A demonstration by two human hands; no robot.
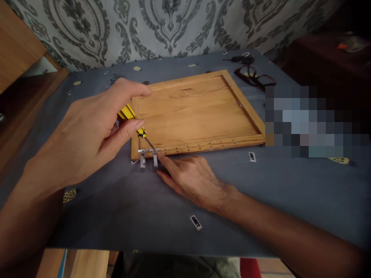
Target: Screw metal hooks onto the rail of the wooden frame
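A wooden panel [197, 112] with a raised frame lies flat on a grey cloth. A small metal bracket [147, 154] sits on its near left edge, by a row of small holes. My left hand [87, 135] is closed round a yellow-and-black screwdriver [131, 117], and the tip rests on the bracket. My right hand [188, 179] lies on the cloth just in front of the panel. Its fingers are stretched out, and the fingertip touches the bracket.
The grey cloth [261, 200] covers the table. Dark-rimmed glasses [255, 77] and keys [243, 58] lie beyond the panel's far right corner. Several small screws [114, 77] are scattered at the far left. A patterned wall rises behind. A blurred patch lies at the right.
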